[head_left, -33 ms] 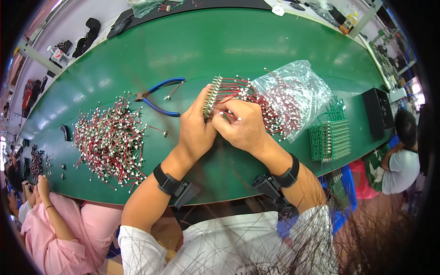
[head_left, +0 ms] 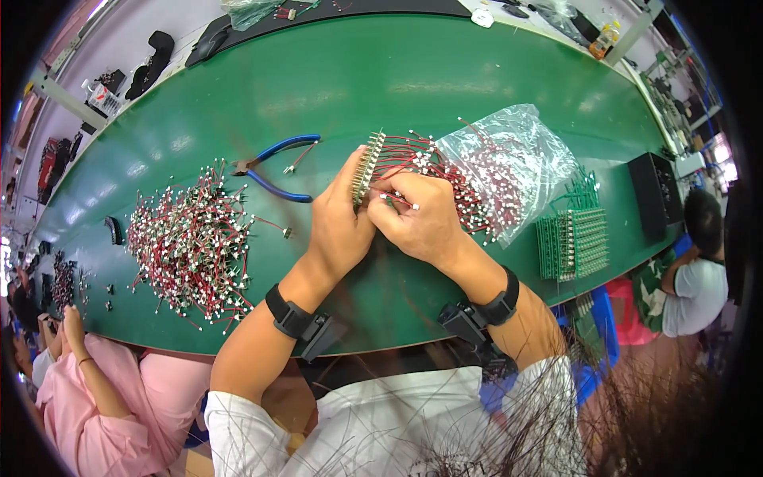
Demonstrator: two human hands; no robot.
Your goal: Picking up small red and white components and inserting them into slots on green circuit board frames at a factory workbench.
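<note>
Nothing shifted: left hand (head_left: 338, 230) fingers still clamped on narrow connector strip (head_left: 366, 168), right hand (head_left: 417, 219) fingers still pinching a red wire lead (head_left: 397, 200); insertion evidently mid-way above tabletop (head_left: 397, 79).

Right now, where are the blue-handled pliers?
In the head view, the blue-handled pliers lie on the green table, left of the hands, between the pile of red-wired parts and the left hand.

Long green worktable (head_left: 445, 87), bright light
</note>
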